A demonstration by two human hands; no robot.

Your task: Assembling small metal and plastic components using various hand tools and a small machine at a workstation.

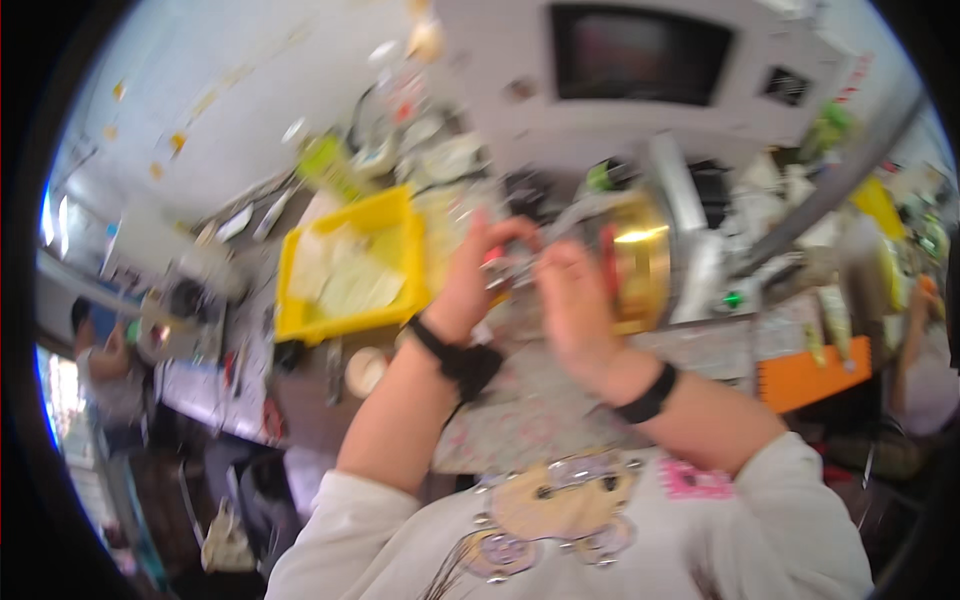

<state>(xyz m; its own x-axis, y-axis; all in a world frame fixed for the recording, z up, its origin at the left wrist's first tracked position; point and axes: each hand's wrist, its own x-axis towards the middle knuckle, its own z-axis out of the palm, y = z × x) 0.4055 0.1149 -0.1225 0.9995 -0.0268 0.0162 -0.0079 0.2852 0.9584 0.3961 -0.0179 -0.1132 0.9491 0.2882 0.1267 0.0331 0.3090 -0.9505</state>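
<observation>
Both hands are raised over the bench in front of the gold drum, blurred by motion. My left hand [470, 272] is curled, thumb and fingers bent round a small part with a red spot and a metallic shine [496, 262]; its kind is too smeared to name. Close beside it, my right hand [577, 308] has its fingers pressed together and pointing toward that part; what they hold is hidden. A shiny gold drum [642, 262] with a red area on its left side stands just beyond and right of my right hand.
A yellow tray [292, 290] with pale sheets stands left of my hands, near a small round dish [366, 370]. An orange board [815, 375] lies at the right. A dark screen [640, 55] is behind the bench. Other people sit at far left [110, 375] and far right.
</observation>
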